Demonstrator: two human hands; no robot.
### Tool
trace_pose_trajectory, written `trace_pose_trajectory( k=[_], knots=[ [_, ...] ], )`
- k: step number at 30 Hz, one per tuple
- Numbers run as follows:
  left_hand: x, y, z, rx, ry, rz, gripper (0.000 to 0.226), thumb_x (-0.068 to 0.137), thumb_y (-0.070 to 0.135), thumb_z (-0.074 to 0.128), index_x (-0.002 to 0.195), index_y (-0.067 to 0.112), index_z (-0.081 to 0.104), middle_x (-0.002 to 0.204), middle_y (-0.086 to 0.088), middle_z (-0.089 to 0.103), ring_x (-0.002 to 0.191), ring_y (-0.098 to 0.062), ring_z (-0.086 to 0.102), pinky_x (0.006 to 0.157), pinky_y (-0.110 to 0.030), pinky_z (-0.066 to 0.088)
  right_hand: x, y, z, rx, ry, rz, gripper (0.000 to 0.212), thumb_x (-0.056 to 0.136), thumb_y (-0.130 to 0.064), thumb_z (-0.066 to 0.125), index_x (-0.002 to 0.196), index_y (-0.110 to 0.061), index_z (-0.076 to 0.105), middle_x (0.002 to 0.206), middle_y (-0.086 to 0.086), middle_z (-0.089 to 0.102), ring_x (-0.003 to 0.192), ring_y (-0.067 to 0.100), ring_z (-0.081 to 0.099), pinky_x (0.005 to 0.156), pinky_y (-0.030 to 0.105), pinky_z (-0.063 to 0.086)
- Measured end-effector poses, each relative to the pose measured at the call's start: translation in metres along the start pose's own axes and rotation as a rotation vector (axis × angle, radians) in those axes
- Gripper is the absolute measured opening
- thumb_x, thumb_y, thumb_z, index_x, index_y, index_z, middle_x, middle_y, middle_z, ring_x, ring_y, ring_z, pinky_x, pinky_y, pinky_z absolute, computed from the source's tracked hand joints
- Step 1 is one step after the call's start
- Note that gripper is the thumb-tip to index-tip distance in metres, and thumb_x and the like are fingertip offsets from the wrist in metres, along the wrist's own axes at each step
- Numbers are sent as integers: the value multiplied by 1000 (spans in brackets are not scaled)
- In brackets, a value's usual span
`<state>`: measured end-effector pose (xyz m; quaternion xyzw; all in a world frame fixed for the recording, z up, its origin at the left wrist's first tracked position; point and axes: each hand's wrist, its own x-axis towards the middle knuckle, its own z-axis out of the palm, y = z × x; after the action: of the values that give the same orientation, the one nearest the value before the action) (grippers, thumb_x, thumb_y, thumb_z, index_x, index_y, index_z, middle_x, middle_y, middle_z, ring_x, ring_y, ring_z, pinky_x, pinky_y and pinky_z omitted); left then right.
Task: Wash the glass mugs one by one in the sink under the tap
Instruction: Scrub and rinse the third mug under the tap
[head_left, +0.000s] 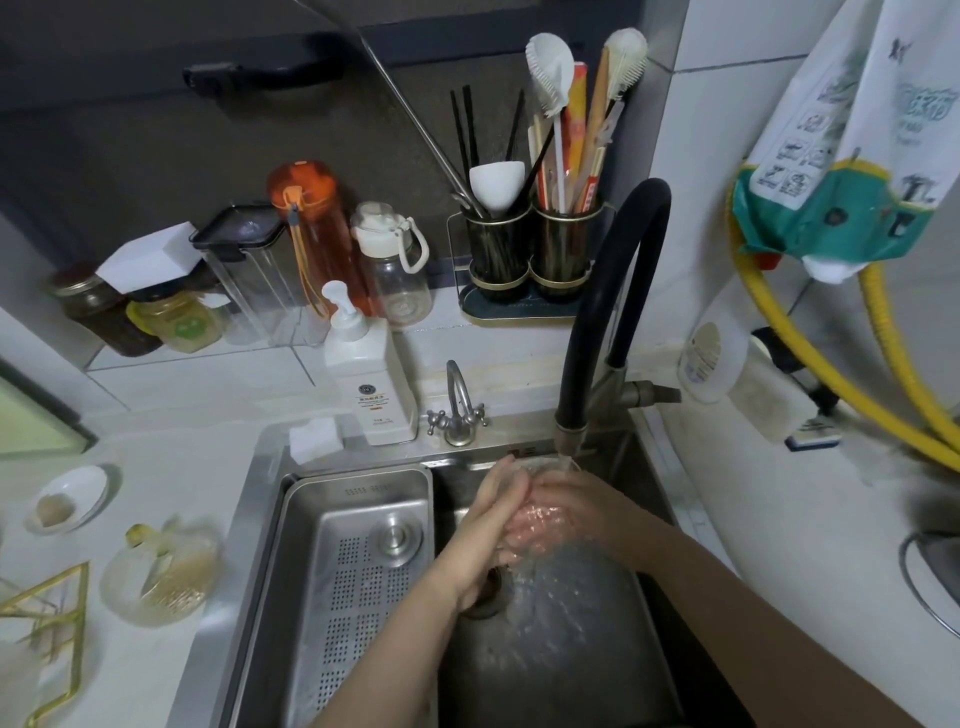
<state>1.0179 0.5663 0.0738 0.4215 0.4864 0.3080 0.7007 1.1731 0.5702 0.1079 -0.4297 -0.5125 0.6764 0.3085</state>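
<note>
Showing both hands over the sink (260, 519), under the black tap (592, 322), whose stream falls onto a clear glass mug (540, 519). Left hand (488, 525) lies along the mug's left side, fingers extended and pressed against the glass. Right hand (566, 509) curls around it from the right, its fingers seen through the wet glass. Water splashes over the drain (488, 597). A perforated steel tray (353, 571) occupies the sink's left part; a soap dispenser (369, 374) stands on the ledge behind.

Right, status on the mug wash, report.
Both hands on the mug under the tap: left hand, right hand. Water running. Sink below holds nothing else in the way.
</note>
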Motion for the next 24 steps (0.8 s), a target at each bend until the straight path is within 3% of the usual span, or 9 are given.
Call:
trace_pose_trajectory(
  k=[2, 5, 9, 12, 14, 17, 19, 21, 24],
  knots=[
    [0, -1, 2, -52, 21, 59, 66, 75, 63, 62, 135, 46, 38, 124, 3, 65, 116, -20, 61, 103, -48, 45, -2, 2, 5, 105, 53, -5, 30, 92, -28, 56, 114, -11, 66, 113, 13, 67, 105, 27, 66, 89, 42, 53],
    [6, 8, 1, -114, 104, 14, 77, 68, 72, 63, 132, 33, 48, 115, -4, 69, 108, -24, 65, 100, -48, 47, -1, 3, 11, -40, 20, -34, 21, 96, -13, 49, 110, -14, 65, 103, -3, 72, 101, 13, 67, 86, 27, 54],
    [6, 22, -9, 41, -35, -95, 87, 73, 83, 42, 141, 28, 40, 132, -6, 59, 107, -20, 65, 88, -38, 54, -4, 0, 4, -83, -45, -47, 21, 95, -15, 52, 106, -2, 65, 103, 13, 72, 100, 22, 68, 88, 28, 54],
    [1, 25, -6, 290, 8, 12, 86, 71, 88, 32, 146, 49, 13, 155, 12, 23, 131, -3, 31, 113, -38, 24, -4, 1, 0, 126, 28, -54, 33, 93, -22, 51, 111, 4, 61, 109, 23, 68, 104, 35, 66, 90, 37, 55],
    [-2, 23, -3, 288, 30, 98, 79, 75, 81, 40, 144, 55, 11, 151, 21, 14, 134, -3, 18, 115, -41, 15, -2, -1, 1, 261, 49, -59, 33, 89, -29, 55, 105, -3, 68, 108, 20, 69, 100, 34, 68, 85, 39, 56],
    [-3, 17, 5, 192, 32, 198, 72, 75, 73, 56, 136, 64, 18, 154, 12, 26, 138, -6, 28, 114, -38, 24, 5, -3, -1, 388, 132, -40, 24, 88, -25, 53, 86, -8, 71, 95, 12, 74, 92, 25, 71, 77, 36, 58],
    [0, 15, 10, 142, 94, 223, 49, 82, 64, 55, 128, 62, 36, 131, 18, 57, 120, 7, 50, 102, -27, 36, 10, -3, -1, 372, 149, -19, 29, 89, -25, 53, 103, -3, 66, 110, 17, 69, 104, 29, 66, 89, 43, 54],
    [6, 21, 14, 90, 137, 168, 22, 89, 58, 49, 109, 55, 57, 104, 25, 69, 101, 12, 60, 98, -28, 42, 9, -2, 0, 250, 122, -35, 34, 91, -27, 54, 116, -5, 63, 120, 17, 65, 112, 28, 62, 99, 44, 48],
    [14, 25, 9, -7, 80, 26, 63, 74, 72, 55, 117, 27, 64, 108, -3, 72, 101, -19, 69, 91, -40, 53, -1, -3, 0, -47, -16, -71, 24, 95, -20, 52, 107, -6, 66, 106, 7, 70, 103, 19, 66, 94, 30, 50]
  ],
)
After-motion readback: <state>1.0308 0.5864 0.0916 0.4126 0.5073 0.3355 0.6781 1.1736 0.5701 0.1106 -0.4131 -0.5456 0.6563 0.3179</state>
